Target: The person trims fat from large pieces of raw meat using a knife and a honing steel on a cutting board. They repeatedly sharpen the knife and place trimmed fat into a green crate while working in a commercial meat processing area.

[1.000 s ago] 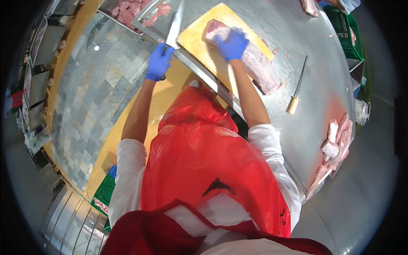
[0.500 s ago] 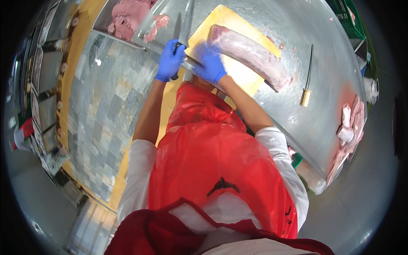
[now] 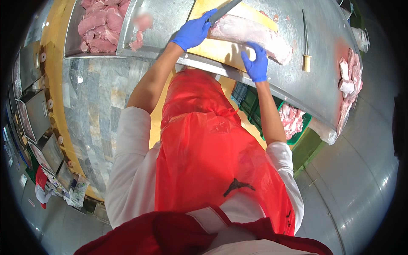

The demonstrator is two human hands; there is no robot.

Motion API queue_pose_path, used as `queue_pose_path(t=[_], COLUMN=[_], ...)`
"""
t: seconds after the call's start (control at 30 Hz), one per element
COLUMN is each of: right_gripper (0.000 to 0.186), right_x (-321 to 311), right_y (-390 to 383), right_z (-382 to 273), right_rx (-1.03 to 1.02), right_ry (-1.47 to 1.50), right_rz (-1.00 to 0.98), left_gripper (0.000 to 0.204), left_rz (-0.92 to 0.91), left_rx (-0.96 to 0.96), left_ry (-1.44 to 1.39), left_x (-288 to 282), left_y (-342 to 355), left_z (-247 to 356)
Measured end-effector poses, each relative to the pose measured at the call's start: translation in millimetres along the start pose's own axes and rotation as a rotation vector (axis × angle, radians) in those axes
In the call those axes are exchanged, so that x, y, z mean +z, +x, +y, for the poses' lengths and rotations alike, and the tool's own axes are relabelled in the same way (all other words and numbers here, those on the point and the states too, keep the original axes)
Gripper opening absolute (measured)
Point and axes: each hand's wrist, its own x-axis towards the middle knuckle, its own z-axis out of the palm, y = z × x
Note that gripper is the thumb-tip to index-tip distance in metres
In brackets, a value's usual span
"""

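A long pale-pink loin of meat (image 3: 250, 36) lies slantwise on a yellow cutting board (image 3: 221, 49), at the steel table's front edge. My left hand (image 3: 192, 33), in a blue glove, is closed round a knife (image 3: 225, 11); its blade points up and right over the board, beside the loin's left end. My right hand (image 3: 256, 63), also gloved in blue, is open at the board's near right corner, thumb and fingers apart, close below the loin. Whether its fingertips touch the meat I cannot tell.
A thin rod with a pale handle (image 3: 306, 51) lies on the steel table (image 3: 289, 83) to the right. Trimmed strips (image 3: 349, 80) lie at its right end. A steel tray (image 3: 73, 36) of meat pieces stands left. Below the edge is a green crate (image 3: 304, 127) with trimmings.
My left hand has moved right with the knife, which now tilts across the board. My right hand has moved right, away from the left one, and opened. The view has shifted.
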Motion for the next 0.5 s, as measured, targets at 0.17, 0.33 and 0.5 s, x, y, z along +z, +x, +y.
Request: queue_pose_path(t=[0.17,0.33,0.5], right_gripper=[0.097,0.111,0.081], right_x=[26,50,48], right_y=[76,97,88], right_z=[10,3,-8], right_rx=[-0.286,-0.284,-0.411], right_ry=[-0.284,-0.469,-0.447], right_rz=[-0.027,-0.126,0.091], left_gripper=[0.052,0.054,0.049], left_rz=[0.066,0.108,0.123], left_rx=[-0.057,-0.048,-0.086], left_ry=[0.057,0.177,0.286], left_x=[1,5,1], left_y=[4,14,17], left_z=[5,12,28])
